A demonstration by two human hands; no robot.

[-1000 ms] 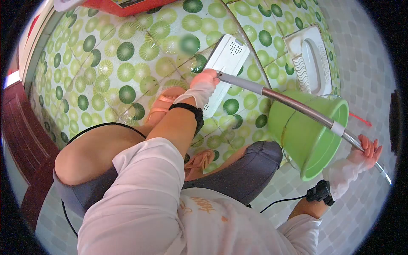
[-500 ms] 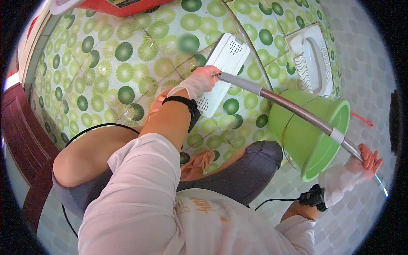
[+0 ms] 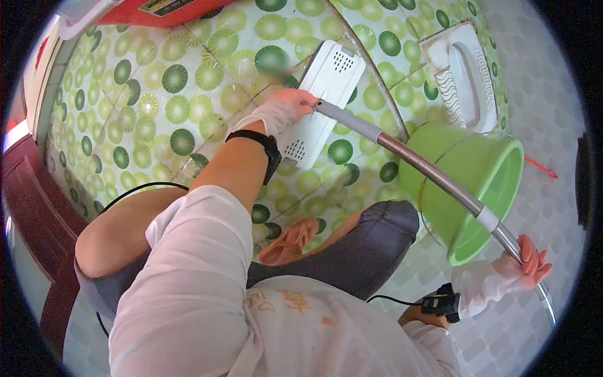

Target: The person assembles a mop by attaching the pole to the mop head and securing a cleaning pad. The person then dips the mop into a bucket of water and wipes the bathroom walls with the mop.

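The right hand (image 3: 529,267), low on the right, is wrapped round the bare metal of a long pole (image 3: 433,174), its fingers curled closed. Nearer to us than the floor we see a dark-clad knee (image 3: 392,229) and a pinkish sandal (image 3: 290,242).

Up the pole, the left hand (image 3: 284,108) has thumb and fingers drawn together on the pole's grey end; the small part under the fingertips is hidden from us. Just beneath that end lies a white plate (image 3: 331,88) with perforated ends, set aslant over green-patterned tiles (image 3: 188,107). We cannot tell whether pole and plate are joined.

We take the step in hand to be fingertip work where pole meets plate, the right hand bearing the far length. Such work, we judge, calls for the right hand to keep the pole steady and the left to pinch finely, since a swing of the pole could knock the green bucket (image 3: 449,217) that it crosses in our view.

Beyond the bucket we find a white squat toilet (image 3: 447,103) in the floor, and at the top left a red container (image 3: 138,16).
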